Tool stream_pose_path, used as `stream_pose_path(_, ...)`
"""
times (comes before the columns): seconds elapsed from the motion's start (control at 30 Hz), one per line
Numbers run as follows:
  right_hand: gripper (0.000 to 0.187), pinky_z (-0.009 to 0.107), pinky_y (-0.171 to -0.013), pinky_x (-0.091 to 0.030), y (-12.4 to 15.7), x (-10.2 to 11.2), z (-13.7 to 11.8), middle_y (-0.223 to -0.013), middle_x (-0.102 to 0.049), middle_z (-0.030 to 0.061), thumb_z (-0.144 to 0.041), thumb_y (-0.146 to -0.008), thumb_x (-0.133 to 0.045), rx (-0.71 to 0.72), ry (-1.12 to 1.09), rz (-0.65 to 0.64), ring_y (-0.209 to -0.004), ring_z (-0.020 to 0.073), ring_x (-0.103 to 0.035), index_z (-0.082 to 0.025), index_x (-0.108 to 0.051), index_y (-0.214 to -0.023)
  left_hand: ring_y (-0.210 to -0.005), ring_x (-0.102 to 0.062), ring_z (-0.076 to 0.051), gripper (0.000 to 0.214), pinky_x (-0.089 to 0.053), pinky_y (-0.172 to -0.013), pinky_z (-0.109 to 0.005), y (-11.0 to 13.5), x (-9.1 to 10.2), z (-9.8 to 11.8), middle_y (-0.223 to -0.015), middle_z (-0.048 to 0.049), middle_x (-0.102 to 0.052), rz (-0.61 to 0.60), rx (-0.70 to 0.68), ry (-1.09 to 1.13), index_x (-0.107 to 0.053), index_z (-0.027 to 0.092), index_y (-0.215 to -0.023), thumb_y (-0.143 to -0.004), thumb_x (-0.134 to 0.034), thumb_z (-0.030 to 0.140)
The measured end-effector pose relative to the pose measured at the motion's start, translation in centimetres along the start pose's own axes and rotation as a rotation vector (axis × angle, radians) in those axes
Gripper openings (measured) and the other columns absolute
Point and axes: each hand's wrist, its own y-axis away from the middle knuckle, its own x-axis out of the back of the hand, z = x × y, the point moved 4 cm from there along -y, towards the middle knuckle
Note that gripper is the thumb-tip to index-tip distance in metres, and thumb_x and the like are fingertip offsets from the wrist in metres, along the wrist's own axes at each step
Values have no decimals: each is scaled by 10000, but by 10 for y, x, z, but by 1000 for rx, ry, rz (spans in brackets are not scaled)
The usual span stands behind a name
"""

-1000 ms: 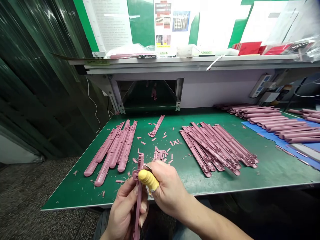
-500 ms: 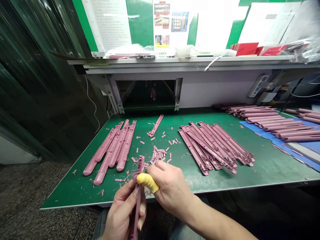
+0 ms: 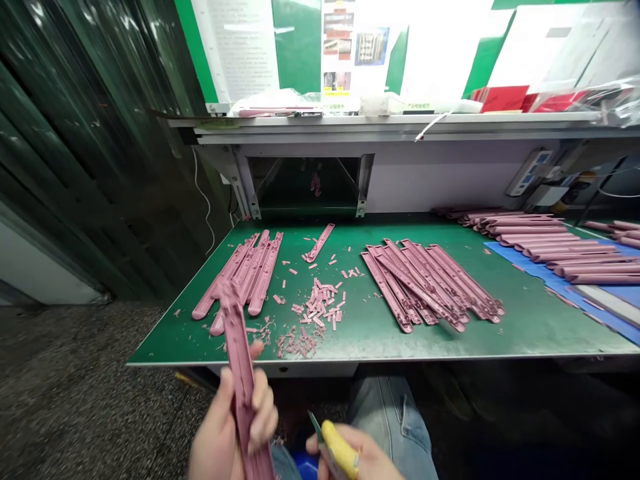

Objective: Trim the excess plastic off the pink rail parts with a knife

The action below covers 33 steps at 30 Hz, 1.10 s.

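My left hand (image 3: 233,420) grips a long pink moulded plastic strip (image 3: 241,363) upright, its top end overlapping the bench in view. Low in the frame, my right hand (image 3: 357,457) holds a small knife (image 3: 317,432) and is apart from the strip. A yellow finger cot (image 3: 340,450) covers one of its fingers. Much of that hand is cut off by the frame's lower edge. Pink plastic trimmings (image 3: 320,307) lie scattered on the green workbench (image 3: 350,340), and a loose pile of similar strips (image 3: 245,280) lies just beyond my left hand.
A second pile of pink strips (image 3: 430,287) lies to the right, with a neat row of strips (image 3: 550,247) on a blue mat (image 3: 520,257) beyond. A white shelf (image 3: 395,120) runs above the bench, and a dark green curtain (image 3: 90,167) hangs at left. My jeans-covered knee (image 3: 393,413) shows below.
Both hands have dropped below the bench edge and moved apart. The knife has left the strip, and the strip now tilts up with its end over the bench. The view has shifted slightly.
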Motion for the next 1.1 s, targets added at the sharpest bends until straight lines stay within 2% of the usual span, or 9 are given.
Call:
stream_pose_path(0.03, 578, 239, -541, -408, 0, 1, -18, -690, -605, 37, -700, -800, -513, 53, 100, 6, -542, 115, -500, -165, -699, -917, -421, -394, -72, 318, -334, -421, -203, -4, -11, 16, -609, 42, -467, -25, -170, -60, -607, 326, -1177, -897, -514, 442)
stream_pose_path(0.1, 418, 282, -729, -447, -1, 5, -64, -892, -667, 76, -542, -870, -550, 316, 429, 103, -788, 171, -597, -194, -696, -1050, -467, -410, -89, 350, -365, -466, -231, -9, -36, 42, -651, 29, -493, -97, -434, -180, -593, 288, -1196, -895, -511, 450)
stream_pose_path(0.2, 292, 288, -760, -418, -6, -1, -109, -890, -680, 61, -424, -910, -541, 519, 871, 164, -828, 183, -608, -236, -685, -1082, -509, -429, -100, 426, -390, -515, -256, -6, -64, 59, -691, 19, -534, -168, -667, -314, -604, 253, -1188, -836, -589, 495)
stream_pose_path(0.3, 239, 269, -659, -380, -8, -9, -119, -787, -669, 27, -409, -922, -520, 521, 1121, 143, -730, 169, -596, -258, -692, -989, -519, -442, -114, 478, -408, -522, -274, 3, -77, 59, -677, 10, -569, -187, -794, -379, -638, 246, -1161, -762, -676, 507)
stream_pose_path(0.4, 261, 260, -606, -334, -6, -10, -117, -739, -651, 16, -420, -926, -508, 525, 1210, 130, -688, 153, -578, -236, -685, -868, -539, -458, -130, 488, -425, -523, -286, 10, -80, 52, -664, 2, -593, -186, -871, -424, -669, 256, -1136, -719, -719, 504)
stream_pose_path(0.57, 301, 269, -562, -271, -8, 1, -118, -698, -628, 13, -420, -923, -507, 530, 1258, 163, -648, 141, -551, -212, -651, -759, -553, -464, -136, 459, -429, -547, -298, 14, -85, 39, -602, 7, -568, -198, -899, -478, -704, 267, -1098, -697, -743, 488)
stream_pose_path(0.8, 268, 261, -572, -293, -12, 14, -126, -710, -632, 21, -374, -917, -526, 552, 1199, 194, -666, 148, -555, -206, -653, -751, -512, -412, -129, 443, -393, -529, -291, 13, -101, 37, -530, 32, -517, -227, -690, -453, -722, 307, -1027, -626, -801, 479)
stream_pose_path(1.0, 273, 218, -629, -411, -7, 32, -128, -754, -650, 8, -282, -979, -416, 579, 676, 156, -676, 121, -579, -195, -670, -931, -483, -351, -117, 468, -366, -514, -276, 13, -93, 58, -557, 40, -514, -248, -723, -337, -662, 352, -1116, -702, -703, 567)
stream_pose_path(1.1, 207, 216, -648, -447, -6, 22, -129, -787, -648, 9, -330, -945, -503, 608, 513, 149, -698, 121, -584, -194, -659, -957, -471, -341, -113, 442, -381, -513, -275, 11, -94, 70, -597, 44, -518, -238, -699, -283, -620, 356, -1150, -759, -650, 563)
